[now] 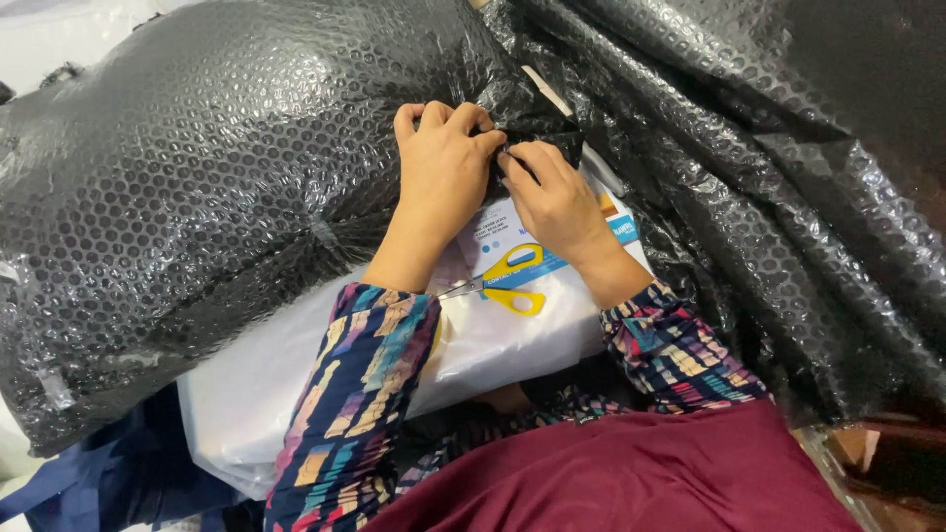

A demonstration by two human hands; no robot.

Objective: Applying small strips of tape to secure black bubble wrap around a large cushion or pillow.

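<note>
A big bundle wrapped in black bubble wrap (197, 197) fills the left and top of the view. My left hand (441, 167) presses its curled fingers onto the wrap near the top middle. Touching it, my right hand (554, 197) pinches a fold of the same black wrap between thumb and fingers. Under both wrists lies a white plastic parcel (493, 345) with a blue and white label (493, 236). Yellow-handled scissors (507, 281) rest shut on that parcel, between my forearms. Both sleeves are multicoloured.
A loose sheet of black bubble wrap (788, 197) drapes over the right side. Dark blue cloth (99, 483) lies at the lower left. Maroon fabric (641, 473) covers my lap at the bottom. Brown cardboard (857, 448) shows at the lower right.
</note>
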